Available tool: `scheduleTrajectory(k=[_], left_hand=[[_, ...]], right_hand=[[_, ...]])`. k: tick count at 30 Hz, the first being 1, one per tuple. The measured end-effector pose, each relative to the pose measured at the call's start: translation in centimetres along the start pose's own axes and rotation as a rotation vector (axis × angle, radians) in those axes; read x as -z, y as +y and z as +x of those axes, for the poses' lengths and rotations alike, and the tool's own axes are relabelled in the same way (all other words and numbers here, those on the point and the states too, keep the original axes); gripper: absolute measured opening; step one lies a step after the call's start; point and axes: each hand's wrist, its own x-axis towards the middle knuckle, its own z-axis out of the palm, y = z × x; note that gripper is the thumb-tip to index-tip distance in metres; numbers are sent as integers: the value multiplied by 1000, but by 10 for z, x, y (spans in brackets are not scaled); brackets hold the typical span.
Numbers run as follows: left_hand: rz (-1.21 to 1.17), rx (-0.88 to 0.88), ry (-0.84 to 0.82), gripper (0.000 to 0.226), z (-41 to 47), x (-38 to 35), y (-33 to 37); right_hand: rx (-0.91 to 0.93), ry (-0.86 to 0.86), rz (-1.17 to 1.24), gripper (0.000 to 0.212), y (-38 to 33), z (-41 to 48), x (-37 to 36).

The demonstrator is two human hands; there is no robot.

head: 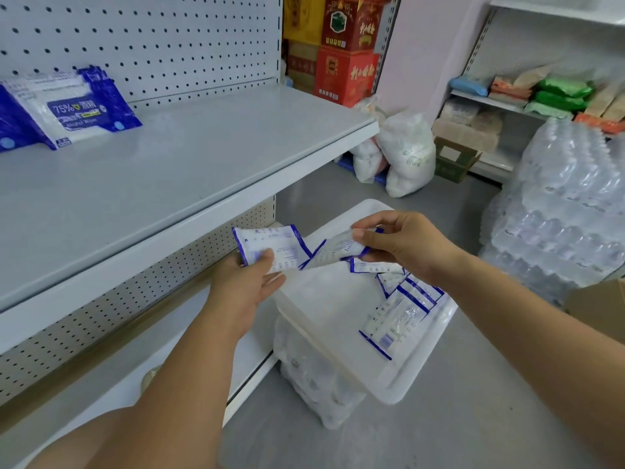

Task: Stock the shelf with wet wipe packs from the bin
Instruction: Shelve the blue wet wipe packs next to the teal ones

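White plastic bin (402, 387) keeps several wet wipe packs (394, 319). Just above the bin, left hand (245, 286) grips one pack (270, 247), right hand (406, 245) pinches another pack (334, 253).

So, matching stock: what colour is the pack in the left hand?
The pack is white with blue edges; head view shows it best.

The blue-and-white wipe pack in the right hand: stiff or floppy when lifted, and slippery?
Probably floppy: the blue-and-white plastic wipe pack droops where the right hand pinches it. Likely light: that pinch alone carries it. Its glossy film may slip.
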Motion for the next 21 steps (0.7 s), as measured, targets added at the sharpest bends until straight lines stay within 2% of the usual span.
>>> scheduleTrajectory(k=[5,8,11,14,17,21], left_hand=[[21,-1,-253,27,-8,-13,-1],[-7,63,-371,35,-18,-18,6],[80,51,-367,46,-25,-19,6],[151,24,-353,56,-27,-17,5],[153,12,-289,57,-24,-13,8],[109,-33,-217,57,-23,-14,13]], right_hand=[[-88,-200,301,37,-24,-3,-9],[-97,-127,256,26,-29,4,-14],[-105,-14,144,24,-25,11,-20],[-93,32,9,27,-21,15,-26],[-74,59,-32,33,-20,16,-26],[-20,-75,48,68,-21,15,-26]])
